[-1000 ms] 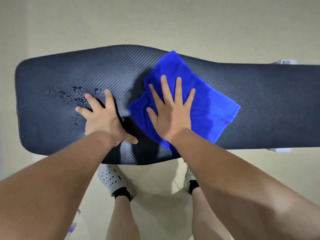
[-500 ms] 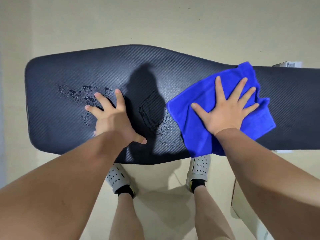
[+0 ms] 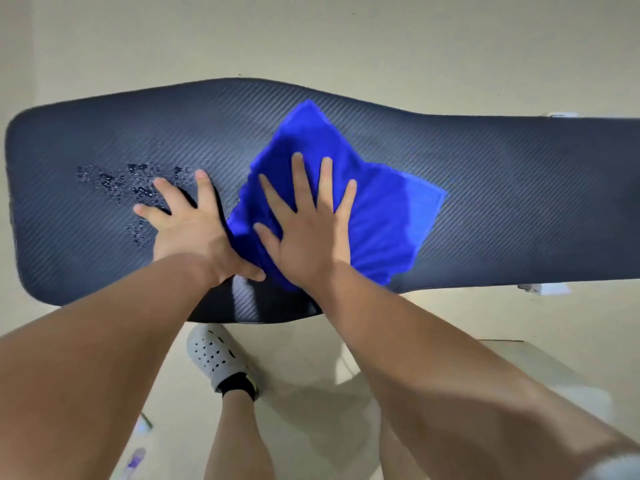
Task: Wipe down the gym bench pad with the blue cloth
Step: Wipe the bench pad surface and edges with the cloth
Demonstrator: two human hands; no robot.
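The dark, ribbed gym bench pad (image 3: 519, 202) stretches across the view from left to right. A blue cloth (image 3: 388, 216) lies on its middle. My right hand (image 3: 308, 230) presses flat on the cloth with fingers spread. My left hand (image 3: 187, 220) rests flat on the bare pad just left of the cloth, fingers apart, its thumb touching the cloth's edge. A patch of water droplets (image 3: 117, 183) sits on the pad beyond and left of my left fingers.
The pad stands over a beige floor (image 3: 311, 39). My leg and a white perforated shoe (image 3: 216, 358) are below the pad's near edge. White bench frame parts (image 3: 543, 289) show at the right. A small bottle-like object (image 3: 135, 459) lies on the floor at lower left.
My right hand has swept the cloth from the pad's right part back left to the middle, beside my left hand. The left hand has stayed put.
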